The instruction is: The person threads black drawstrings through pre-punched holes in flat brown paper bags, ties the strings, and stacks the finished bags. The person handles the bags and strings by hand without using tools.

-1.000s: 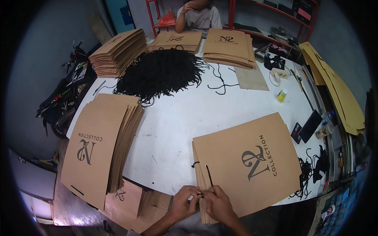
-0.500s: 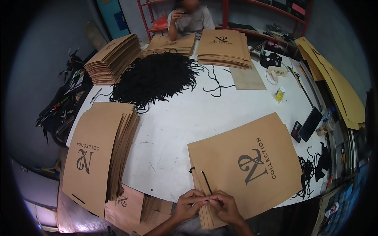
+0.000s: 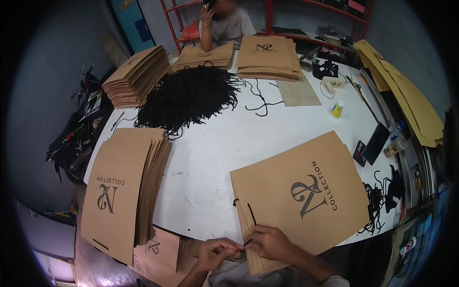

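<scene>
A flat brown paper bag [image 3: 282, 191] with a dark printed emblem lies at the right front of the white table, its open end toward me. A black cord [image 3: 251, 214] runs along its face near that end, and another dark loop [image 3: 235, 202] shows at the edge. My right hand [image 3: 270, 243] rests over the bag's near corner, fingers pinched on the cord. Just left of the bag, my left hand [image 3: 219, 253] is closed too, its fingertips meeting the right hand's at the cord's end. The fingers partly hide that end.
On the white table [image 3: 201, 167] lie a big heap of black cords [image 3: 189, 98] and a left-hand stack of paper bags [image 3: 117, 186]. More bag stacks [image 3: 267, 57] stand at the back, before a seated person [image 3: 229, 26]. A cup [image 3: 337, 110] and a phone [image 3: 376, 143] are at right.
My left hand has shifted slightly left and down, off the bag's edge. The right hand has turned over the bag's corner. Across the table, the person's raised hand has moved.
</scene>
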Demonstrator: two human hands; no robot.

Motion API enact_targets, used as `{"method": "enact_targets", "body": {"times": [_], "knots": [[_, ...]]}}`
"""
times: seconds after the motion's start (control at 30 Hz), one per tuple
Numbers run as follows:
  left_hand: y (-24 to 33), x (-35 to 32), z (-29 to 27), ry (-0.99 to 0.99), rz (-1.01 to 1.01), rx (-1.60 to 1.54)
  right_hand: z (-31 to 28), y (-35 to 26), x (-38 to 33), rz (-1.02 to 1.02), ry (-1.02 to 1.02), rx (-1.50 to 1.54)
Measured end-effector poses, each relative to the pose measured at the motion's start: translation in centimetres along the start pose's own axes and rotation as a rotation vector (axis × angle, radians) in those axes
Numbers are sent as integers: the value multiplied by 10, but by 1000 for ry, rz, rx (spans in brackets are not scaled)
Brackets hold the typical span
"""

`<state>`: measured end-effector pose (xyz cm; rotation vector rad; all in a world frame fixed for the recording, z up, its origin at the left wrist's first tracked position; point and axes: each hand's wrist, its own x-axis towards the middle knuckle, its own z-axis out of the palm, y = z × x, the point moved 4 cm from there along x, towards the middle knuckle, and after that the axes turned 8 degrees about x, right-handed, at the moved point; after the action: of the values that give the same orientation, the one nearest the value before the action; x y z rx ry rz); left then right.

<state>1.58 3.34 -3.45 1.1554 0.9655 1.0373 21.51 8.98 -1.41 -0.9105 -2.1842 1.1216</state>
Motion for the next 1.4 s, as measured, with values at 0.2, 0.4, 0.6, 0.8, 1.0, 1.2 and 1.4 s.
{"method": "enact_targets", "body": {"times": [0.2,0.4,0.6,0.8,1.0,1.2,1.4], "knots": [[-36,14,-34,242,-84,114,-133,56,76,149,34,-547],[-30,13,-27,429,-11,379,-185,103,110,487,-162,-802],[-41,10,-37,454,13,376,-239,25,116,0,368,-933],[-46,8,-62,505,95,431,-229,-152,26,-516,606,-1155],[-28,36,-68,544,31,173,-133,-103,-76,-117,164,-1015],[-54,48,-61,437,-162,136,-78,-38,-130,85,24,-499],[-42,46,-40,529,-107,149,-198,38,-204,485,799,-414]]}}
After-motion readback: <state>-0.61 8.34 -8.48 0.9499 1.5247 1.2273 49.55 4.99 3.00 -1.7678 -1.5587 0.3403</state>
